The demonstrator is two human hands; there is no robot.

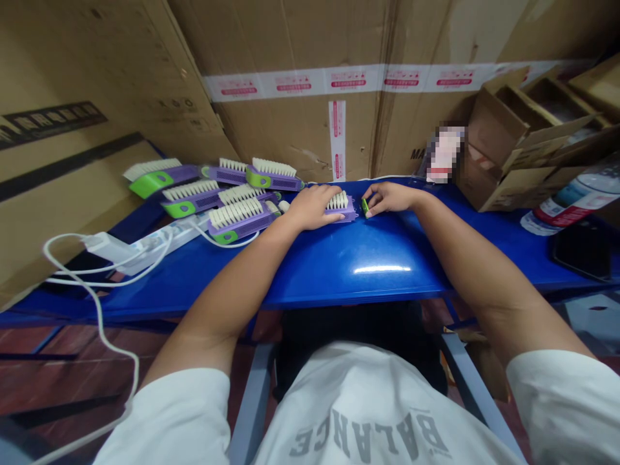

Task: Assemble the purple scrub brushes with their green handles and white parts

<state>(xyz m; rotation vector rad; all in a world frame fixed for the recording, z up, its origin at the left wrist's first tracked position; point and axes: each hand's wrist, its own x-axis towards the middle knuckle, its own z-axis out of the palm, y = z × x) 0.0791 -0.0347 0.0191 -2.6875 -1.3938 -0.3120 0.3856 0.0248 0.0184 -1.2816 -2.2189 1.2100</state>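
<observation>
**Left hand** (pixel 312 208): we find it curled over a purple brush (pixel 345 216), palm on the body, white bristles showing just past the fingers. **Right hand** (pixel 390 198): we find it nearly closed, its fingertips (pixel 372 195) pinching a small green piece (pixel 365 207) just beside the end of that brush. Both hands rest on a blue desk (pixel 339 271).

**Desk, left side:** six more purple brushes (pixel 239 219) with green ends and white bristles, lying close together; a white power strip (pixel 155 242); a white plug adapter (pixel 104 247); a white cable (pixel 99 310) trailing over the desk edge.

**Desk, right side:** a plastic water bottle (pixel 576 194) with a red-and-white label, too angled to read, and a black phone (pixel 584 248).

**Behind:** cardboard cartons (pixel 300 116) bound with white tape (pixel 349 81) printed in red, too small to read. One carton shows the letters "MA". A label (pixel 445 154) is blurred.

**Worn:** a pale shirt (pixel 368 413) reading "BALANCE", upside down from our view.
</observation>
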